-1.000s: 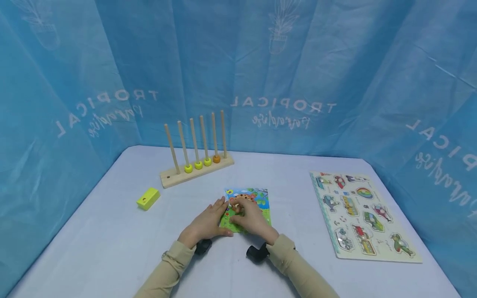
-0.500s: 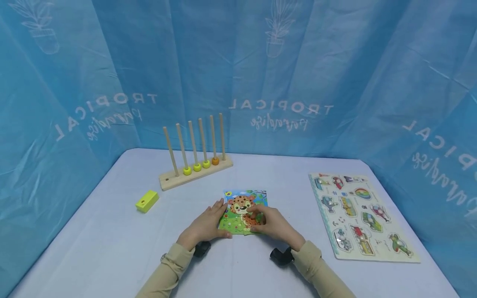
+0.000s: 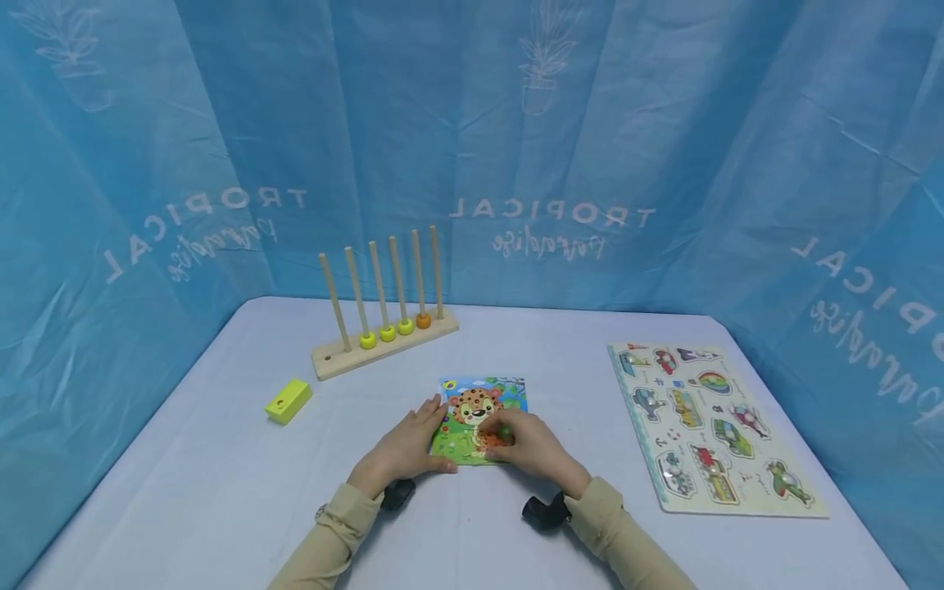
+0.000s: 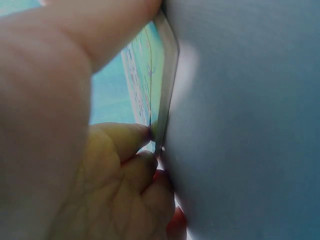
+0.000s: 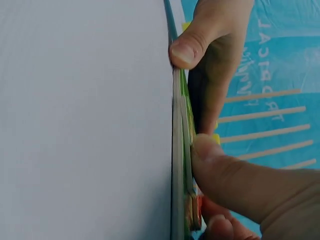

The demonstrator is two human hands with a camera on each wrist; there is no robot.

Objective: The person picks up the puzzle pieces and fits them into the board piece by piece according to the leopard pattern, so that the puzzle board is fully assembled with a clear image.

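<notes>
A square leopard jigsaw puzzle [image 3: 457, 447] lies on the white table, its leopard face showing between the hands. My left hand [image 3: 400, 445] rests along its left edge with fingers extended; the thumb reaches the near edge. Over the lower right part, my right hand [image 3: 538, 447] has curled fingers and pinches a puzzle piece [image 5: 186, 135] at the leopard's body. From the right wrist view, this piece sits slightly raised and tilted above the board, with the right thumb [image 5: 215, 165] against it. Most of the piece is hidden from above by the right hand.
Behind and left stands a wooden peg counter [image 3: 383, 348] with upright rods, several yellow beads and an orange one. A yellow block [image 3: 288, 401] lies at left. On the right is a vehicle peg puzzle board [image 3: 667, 442]. Blue curtains [image 3: 472, 147] surround the table.
My right hand first drew back to the right, uncovering the leopard's face, then came slightly left over the lower right part. My left hand stays at the left edge.
</notes>
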